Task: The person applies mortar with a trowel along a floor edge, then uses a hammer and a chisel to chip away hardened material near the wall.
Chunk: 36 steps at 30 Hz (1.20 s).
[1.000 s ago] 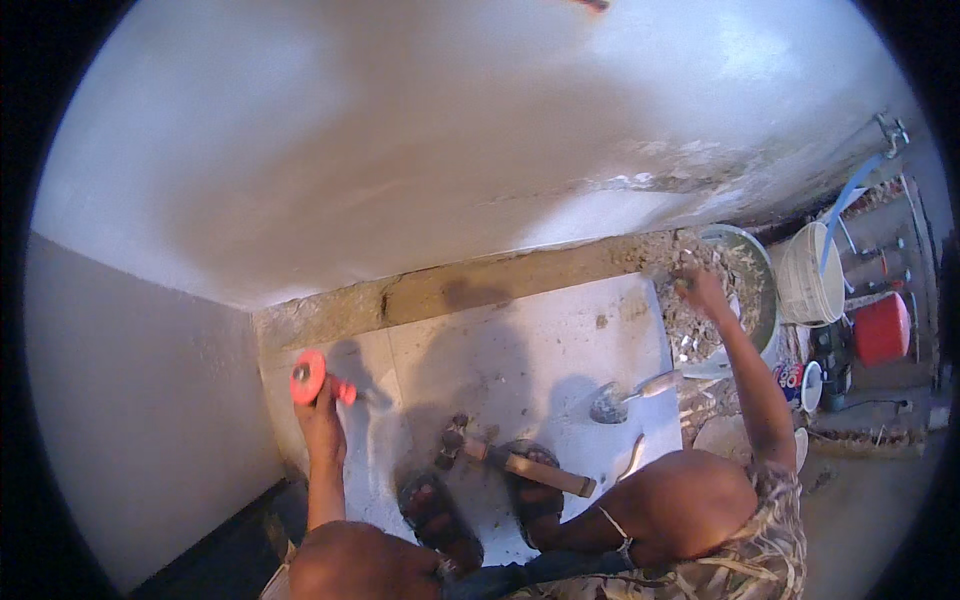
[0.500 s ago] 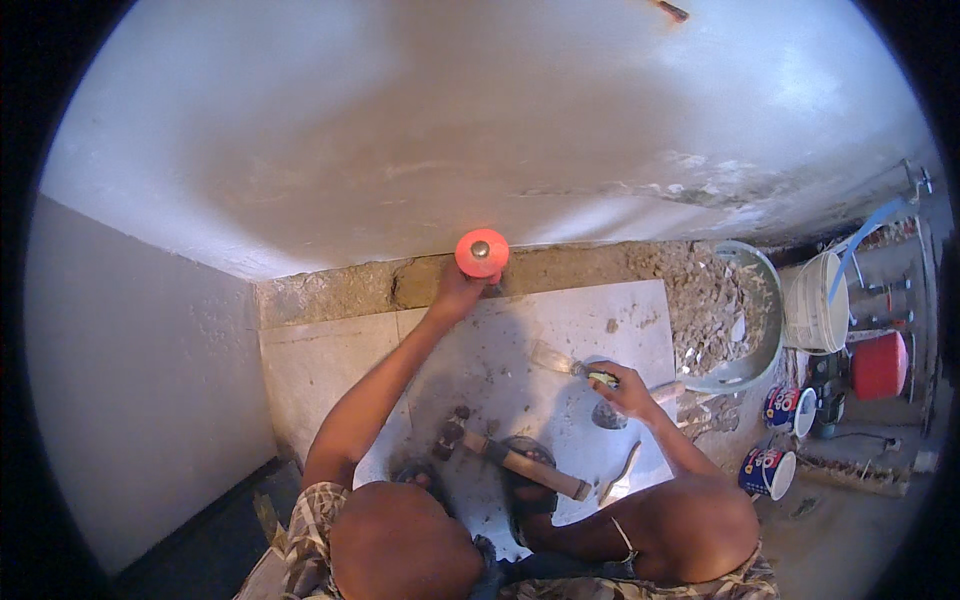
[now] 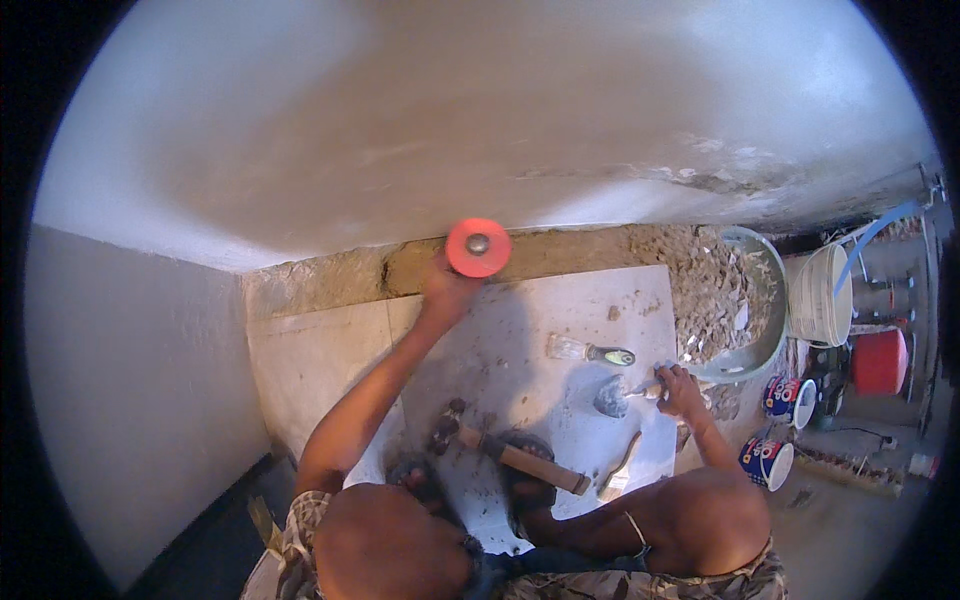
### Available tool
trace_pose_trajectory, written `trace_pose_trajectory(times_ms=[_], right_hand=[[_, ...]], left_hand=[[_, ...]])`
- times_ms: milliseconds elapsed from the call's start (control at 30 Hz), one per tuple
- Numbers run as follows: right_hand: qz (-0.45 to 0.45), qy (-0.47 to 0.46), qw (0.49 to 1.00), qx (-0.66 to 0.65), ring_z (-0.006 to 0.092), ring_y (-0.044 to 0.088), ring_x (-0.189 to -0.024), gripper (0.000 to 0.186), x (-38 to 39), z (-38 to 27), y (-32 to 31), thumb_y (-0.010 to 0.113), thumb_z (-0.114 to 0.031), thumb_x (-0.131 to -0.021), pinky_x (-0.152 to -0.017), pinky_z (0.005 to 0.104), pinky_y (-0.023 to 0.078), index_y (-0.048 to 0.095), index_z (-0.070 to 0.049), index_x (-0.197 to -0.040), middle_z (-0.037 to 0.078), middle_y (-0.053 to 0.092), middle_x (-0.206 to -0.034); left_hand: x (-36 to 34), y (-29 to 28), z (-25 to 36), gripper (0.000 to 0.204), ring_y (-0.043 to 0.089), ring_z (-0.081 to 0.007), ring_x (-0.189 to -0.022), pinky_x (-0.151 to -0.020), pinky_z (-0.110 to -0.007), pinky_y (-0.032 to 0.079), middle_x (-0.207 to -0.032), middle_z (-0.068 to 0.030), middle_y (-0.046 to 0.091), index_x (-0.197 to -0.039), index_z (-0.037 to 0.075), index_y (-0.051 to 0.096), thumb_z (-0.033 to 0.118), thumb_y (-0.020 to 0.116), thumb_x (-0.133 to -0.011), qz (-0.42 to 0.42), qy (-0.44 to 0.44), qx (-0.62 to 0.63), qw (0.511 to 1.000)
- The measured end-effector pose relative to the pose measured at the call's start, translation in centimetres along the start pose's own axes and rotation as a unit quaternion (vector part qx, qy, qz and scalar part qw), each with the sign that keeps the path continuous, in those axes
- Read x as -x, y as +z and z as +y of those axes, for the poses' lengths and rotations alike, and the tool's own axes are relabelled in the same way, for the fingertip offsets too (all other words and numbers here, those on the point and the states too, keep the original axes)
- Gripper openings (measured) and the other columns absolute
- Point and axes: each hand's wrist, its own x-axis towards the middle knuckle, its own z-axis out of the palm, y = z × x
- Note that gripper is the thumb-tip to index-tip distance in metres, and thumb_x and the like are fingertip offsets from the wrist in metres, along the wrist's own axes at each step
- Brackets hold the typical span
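My left hand is closed around a chisel at the strip of rough mortar along the wall. Its round red guard and metal striking end face up; its blade is hidden. On the right, my right hand has its fingers curled at the handle of a small trowel, whose grey blade lies over the tile. Just beyond it lies a flat scraper-like tool with a black and green handle. A hammer with a wooden handle lies by my feet, and a flat brush rests to its right.
Pale floor tiles meet the exposed mortar strip under the wall. To the right stand a green basin of rubble, a white bucket, two small blue-and-white tubs and a red container.
My right hand has let go of the scraper-like tool, now lying on the tile, and moved right and nearer to the trowel's handle. My left hand still grips the chisel in about the same place.
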Motion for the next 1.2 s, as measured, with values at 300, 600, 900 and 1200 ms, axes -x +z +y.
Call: trace_pose_trajectory(times_ms=[300, 600, 900, 1200], right_hand=[[0.134, -0.087, 0.985, -0.056, 0.0385, 0.054, -0.103, 0.059, 1.4, -6.9, -2.4, 0.073, -0.017, -0.065, -0.091, 0.0461, 0.045, 0.056, -0.010, -0.121, 0.016, 0.057, -0.107], [-0.041, -0.274, 0.933, -0.228, 0.0375, 0.059, -0.098, 0.050, 2.6, -28.1, 0.2, 0.071, -0.037, -0.077, -0.084, 0.0449, 0.049, 0.056, -0.005, -0.112, 0.017, 0.060, -0.106], [-0.350, -0.144, 0.883, -0.279, 0.0347, 0.062, -0.102, 0.056, -0.3, -29.0, -3.8, 0.067, -0.031, -0.078, -0.082, 0.0413, 0.052, 0.049, -0.005, -0.124, 0.020, 0.062, -0.111], [0.010, -0.132, 0.919, -0.372, 0.0297, 0.065, -0.089, 0.046, 1.0, -27.7, -22.0, 0.066, -0.023, -0.087, -0.075, 0.0403, 0.049, 0.044, -0.001, -0.122, 0.021, 0.064, -0.098]], left_hand=[[-0.6, 0.8, 0.7, 0.021, 0.061, -0.0141, -0.081, -0.075, -0.032, 0.050, -0.086, -0.0076, 0.067, -0.098, 0.001, 0.063, 0.012, 0.069, -0.081, -0.032, 0.041, -0.068, 0.996], [-0.9, 0.1, 1.2, 0.017, 0.061, -0.0137, -0.074, -0.071, -0.031, 0.049, -0.080, -0.0065, 0.066, -0.091, 0.001, 0.063, 0.014, 0.069, -0.081, -0.036, 0.011, -0.086, 0.996], [-2.5, -0.6, -0.5, 0.017, 0.057, -0.0103, -0.072, -0.068, -0.029, 0.048, -0.076, -0.0034, 0.064, -0.088, 0.001, 0.063, 0.018, 0.065, -0.085, -0.084, 0.112, -0.056, 0.989], [-2.6, -1.1, 0.2, 0.023, 0.058, -0.0097, -0.077, -0.073, -0.029, 0.049, -0.083, -0.0030, 0.065, -0.099, 0.002, 0.063, 0.018, 0.069, -0.084, -0.131, 0.057, -0.033, 0.989]])
